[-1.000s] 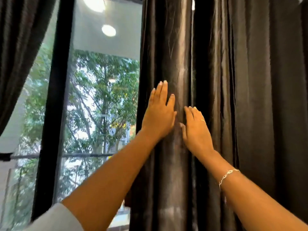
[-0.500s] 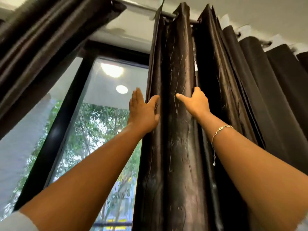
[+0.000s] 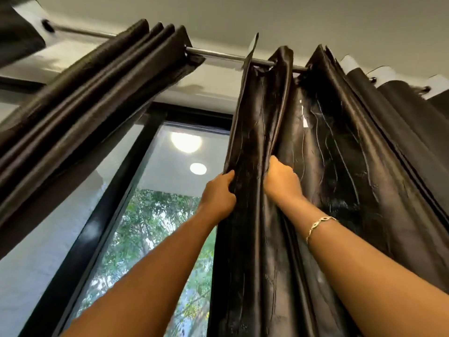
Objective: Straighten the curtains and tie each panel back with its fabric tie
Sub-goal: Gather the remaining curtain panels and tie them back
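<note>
Curtains [image 3: 255, 239] hung off the rod [image 3: 218, 54]: left panel [image 3: 92, 93] bunched at upper left, window [image 3: 155, 227] between, right panel [image 3: 352, 178] in folds at right, no fabric tie in view. Left hand [image 3: 218, 195] pinched that right panel's leading edge & right hand [image 3: 281, 181] was curled round the next fold, both high up. Risk, imo: a hard downward tug could strain the eyelets [image 3: 373, 80] or rod, slick fabric could slip so pleats fell uneven, and the bracelet [image 3: 318, 226] might snag pulled threads [image 3: 323, 132].
</note>
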